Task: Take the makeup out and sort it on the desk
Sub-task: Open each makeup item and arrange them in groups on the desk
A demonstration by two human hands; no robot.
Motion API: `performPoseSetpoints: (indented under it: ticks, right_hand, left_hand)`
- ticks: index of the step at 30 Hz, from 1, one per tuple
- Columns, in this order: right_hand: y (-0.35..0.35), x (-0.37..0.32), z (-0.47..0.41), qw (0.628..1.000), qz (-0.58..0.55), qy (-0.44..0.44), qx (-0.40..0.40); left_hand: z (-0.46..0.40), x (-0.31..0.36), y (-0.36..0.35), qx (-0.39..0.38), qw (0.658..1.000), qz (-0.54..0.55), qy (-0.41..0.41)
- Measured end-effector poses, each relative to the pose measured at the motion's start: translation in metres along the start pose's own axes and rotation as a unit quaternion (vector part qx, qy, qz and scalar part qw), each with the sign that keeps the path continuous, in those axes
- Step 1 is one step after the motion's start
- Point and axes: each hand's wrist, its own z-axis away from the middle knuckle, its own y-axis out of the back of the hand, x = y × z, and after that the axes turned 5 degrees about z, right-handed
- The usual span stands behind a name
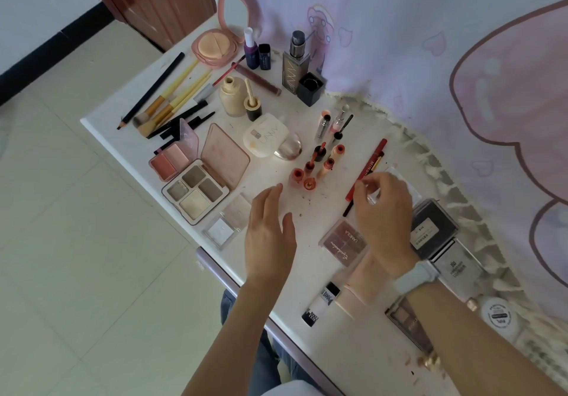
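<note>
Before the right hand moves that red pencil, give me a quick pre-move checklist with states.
1. Right hand at the red pencil: ok, fingertips at its near end.
2. Firm grip on it: cannot tell.
3. Left hand free: ok, open, holding nothing.
4. Open lip tubes clear of the pencil: ok, standing apart to its left.
5. Desk clean: not ok, dark specks.
</note>
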Motion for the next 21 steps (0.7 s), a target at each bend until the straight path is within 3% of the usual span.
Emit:
performPoseSetpoints:
  ticks: [5,11,21]
  right_hand:
    - [-0.002,0.002,-0.029,0.989,0.144,0.037,-0.017]
    - [-0.011,-0.001,-0.036,0.953,0.291,0.067,-0.046]
    - [-0.010,-0.011,-0.047,0.952,0.297,0.052,-0.059]
  left_hand:
    - [0.020,-0.001,-0.004,-0.051,0.988,-0.126,-0.069]
    - [0.024,-0.004,-0.004,-0.086,0.969,-0.209,-0.096]
    - [0.026,-0.009,-0.006,-0.090,0.969,-0.210,-0.094]
